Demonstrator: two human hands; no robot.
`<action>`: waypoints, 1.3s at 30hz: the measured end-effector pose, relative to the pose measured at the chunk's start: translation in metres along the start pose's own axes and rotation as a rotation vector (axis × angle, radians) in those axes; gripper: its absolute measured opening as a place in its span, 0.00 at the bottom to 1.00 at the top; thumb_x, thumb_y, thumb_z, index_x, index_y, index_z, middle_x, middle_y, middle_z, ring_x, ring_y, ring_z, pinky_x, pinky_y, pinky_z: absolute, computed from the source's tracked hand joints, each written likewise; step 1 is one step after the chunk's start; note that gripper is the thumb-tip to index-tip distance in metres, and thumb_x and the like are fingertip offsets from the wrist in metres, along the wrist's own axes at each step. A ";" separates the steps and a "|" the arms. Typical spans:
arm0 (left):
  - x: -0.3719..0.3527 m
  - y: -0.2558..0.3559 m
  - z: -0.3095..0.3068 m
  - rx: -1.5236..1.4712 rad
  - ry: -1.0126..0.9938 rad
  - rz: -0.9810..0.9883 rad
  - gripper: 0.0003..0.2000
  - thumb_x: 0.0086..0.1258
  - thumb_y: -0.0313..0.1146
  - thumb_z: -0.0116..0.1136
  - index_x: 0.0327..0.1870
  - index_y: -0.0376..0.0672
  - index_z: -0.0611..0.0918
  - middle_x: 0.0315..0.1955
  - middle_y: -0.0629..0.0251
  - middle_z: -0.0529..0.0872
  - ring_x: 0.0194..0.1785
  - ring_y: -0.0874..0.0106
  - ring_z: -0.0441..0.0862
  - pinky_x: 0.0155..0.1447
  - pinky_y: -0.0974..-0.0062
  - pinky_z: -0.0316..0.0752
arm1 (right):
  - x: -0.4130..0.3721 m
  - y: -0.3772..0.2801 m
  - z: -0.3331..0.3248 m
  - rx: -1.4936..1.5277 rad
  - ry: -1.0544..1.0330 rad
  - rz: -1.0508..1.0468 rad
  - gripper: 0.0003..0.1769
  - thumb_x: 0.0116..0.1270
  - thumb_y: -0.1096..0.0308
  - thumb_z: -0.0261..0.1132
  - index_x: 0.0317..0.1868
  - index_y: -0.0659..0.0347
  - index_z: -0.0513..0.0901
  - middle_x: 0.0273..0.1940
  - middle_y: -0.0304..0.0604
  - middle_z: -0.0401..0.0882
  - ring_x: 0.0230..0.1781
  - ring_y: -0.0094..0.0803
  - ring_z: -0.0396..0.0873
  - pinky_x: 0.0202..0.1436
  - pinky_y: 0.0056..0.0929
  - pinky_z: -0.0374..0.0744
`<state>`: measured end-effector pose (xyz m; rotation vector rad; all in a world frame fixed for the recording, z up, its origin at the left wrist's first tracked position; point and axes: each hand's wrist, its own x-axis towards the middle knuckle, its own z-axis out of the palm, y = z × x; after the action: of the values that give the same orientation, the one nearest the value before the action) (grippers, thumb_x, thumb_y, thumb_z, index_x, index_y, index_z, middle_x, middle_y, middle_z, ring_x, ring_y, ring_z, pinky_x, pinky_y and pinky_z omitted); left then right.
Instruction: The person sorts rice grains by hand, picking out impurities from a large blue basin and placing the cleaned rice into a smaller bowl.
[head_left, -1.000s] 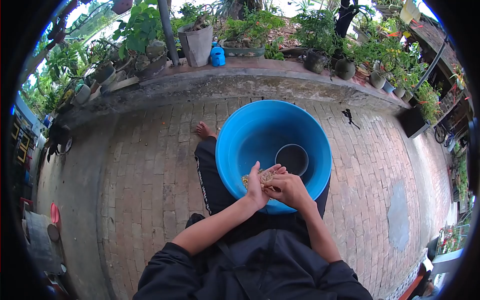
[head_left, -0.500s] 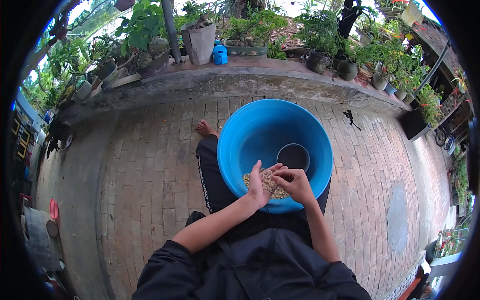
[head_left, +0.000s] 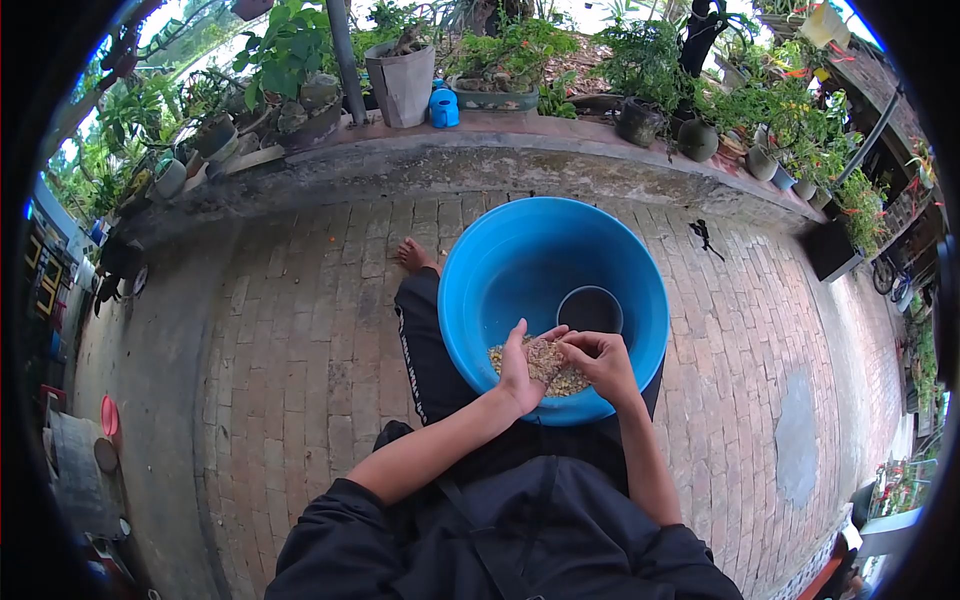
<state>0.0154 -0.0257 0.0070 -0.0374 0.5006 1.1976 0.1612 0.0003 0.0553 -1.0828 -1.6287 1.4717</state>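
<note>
A large blue plastic tub [head_left: 455, 275] sits between my legs, tilted toward me. At its near side lies a heap of pale yellow-brown grains [head_left: 568, 382], too small to name by kind. My left hand [head_left: 519, 376] is palm up over the heap, thumb raised, cupping some of the grains. Just right of that palm, my right hand [head_left: 605, 366] has its thumb and forefinger pinched together; whatever is between the fingertips is too small to make out. Behind my right hand, a round dark container with a pale rim [head_left: 590, 309] stands inside the tub.
Brick paving [head_left: 290, 350] surrounds the tub. A low concrete ledge [head_left: 470, 165] runs across the back with potted plants [head_left: 497, 85] and a small blue plastic object [head_left: 444, 107] on it. My bare foot [head_left: 413, 255] rests left of the tub.
My right hand has shifted slightly right, away from the left palm, with its fingertips still pinched. The left hand stays nearly in place. The whole view has shifted a little.
</note>
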 end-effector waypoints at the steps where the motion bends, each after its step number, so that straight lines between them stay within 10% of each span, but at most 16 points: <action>1: 0.000 0.000 0.000 -0.002 0.001 0.000 0.33 0.76 0.59 0.34 0.58 0.36 0.78 0.54 0.56 0.83 0.58 0.61 0.80 0.67 0.63 0.71 | 0.000 0.001 0.001 0.000 -0.005 0.001 0.07 0.66 0.74 0.68 0.40 0.70 0.86 0.32 0.36 0.85 0.33 0.15 0.78 0.38 0.17 0.76; 27: 0.002 -0.001 0.001 -0.024 -0.029 0.003 0.32 0.76 0.58 0.34 0.57 0.35 0.77 0.54 0.55 0.83 0.58 0.61 0.80 0.68 0.63 0.70 | -0.005 -0.003 0.002 -0.163 0.021 -0.007 0.06 0.65 0.72 0.69 0.35 0.69 0.86 0.27 0.33 0.82 0.29 0.14 0.74 0.32 0.18 0.73; 35: -0.001 -0.001 0.004 -0.012 -0.033 -0.018 0.33 0.77 0.59 0.31 0.59 0.36 0.75 0.55 0.56 0.82 0.58 0.63 0.79 0.68 0.63 0.71 | -0.007 -0.010 0.016 -0.715 0.000 -0.294 0.10 0.54 0.64 0.72 0.35 0.58 0.89 0.27 0.48 0.84 0.29 0.43 0.83 0.33 0.38 0.79; 39: 0.000 -0.001 0.003 0.014 -0.039 -0.019 0.33 0.77 0.59 0.30 0.58 0.37 0.76 0.55 0.56 0.82 0.58 0.63 0.79 0.67 0.63 0.71 | -0.005 -0.003 0.015 -0.742 0.014 -0.343 0.09 0.54 0.65 0.71 0.35 0.56 0.89 0.27 0.47 0.84 0.30 0.42 0.83 0.35 0.38 0.80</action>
<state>0.0170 -0.0253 0.0097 -0.0072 0.4738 1.1742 0.1495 -0.0111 0.0570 -1.0936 -2.2887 0.6325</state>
